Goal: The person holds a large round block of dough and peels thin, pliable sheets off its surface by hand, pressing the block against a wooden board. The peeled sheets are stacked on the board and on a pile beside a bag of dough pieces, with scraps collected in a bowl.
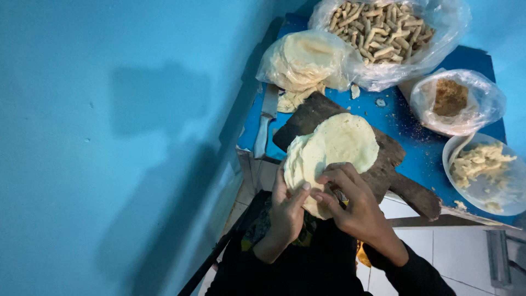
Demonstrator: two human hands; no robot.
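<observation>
Low in the middle of the frame, the left hand point(286, 211) and right hand point(350, 205) meet with fingers curled and fingertips touching, dark-sleeved forearms running toward the bottom edge.

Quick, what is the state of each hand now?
Left hand: closed on the near edge of the round dough sheets.
Right hand: fingers curled, touching the same sheets; a grip cannot be told.

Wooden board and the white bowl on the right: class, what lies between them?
Head view: only bare blue table, dusted with crumbs, lies between the wooden board and the white bowl; nothing stands there.
</observation>
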